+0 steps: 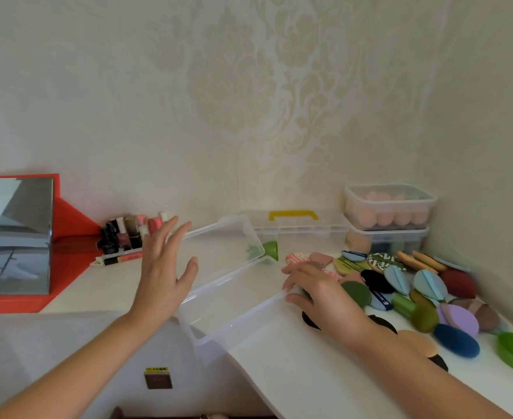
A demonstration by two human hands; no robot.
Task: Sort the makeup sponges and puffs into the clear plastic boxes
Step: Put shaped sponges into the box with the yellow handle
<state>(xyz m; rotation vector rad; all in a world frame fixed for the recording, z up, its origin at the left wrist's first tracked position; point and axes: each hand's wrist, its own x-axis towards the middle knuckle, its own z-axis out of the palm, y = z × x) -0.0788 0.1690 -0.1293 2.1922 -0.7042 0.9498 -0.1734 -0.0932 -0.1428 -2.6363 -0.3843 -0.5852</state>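
The open clear plastic box [243, 316] lies slantwise on the white worktop [279, 373], its hinged lid [219, 252] thrown back toward the wall and nothing inside it. Its near corner seems to jut past the worktop's curved edge.

The left hand [164, 267] hovers over the box's left side, fingers spread and straight, holding nothing. The right hand [325, 294] lies palm down at the box's right rim, fingertips reaching into the heap of puffs and thumb beside the rim. Whether it has closed on a puff I cannot tell, since its own back hides what is beneath.

The step looks like the first pick for this box.

1. Steady the box first. The left hand would do best pressing on the rim or lid and sliding the box fully onto the worktop, because a light plastic box hanging over an edge will likely tip once it is loaded.
2. Choose 1 kind and keep to it. The dark green puff [356, 293] lies just beside the right hand, with the blue teardrop puffs [429, 284] and purple puffs [458, 320] farther right.
3. Take each puff by its edge and lift it straight up, so the overlapping neighbours are not dragged along.
4. Lay the puffs flat against one wall.

The egg-shaped peach sponges [388, 207] already sit in a closed box at the back right.
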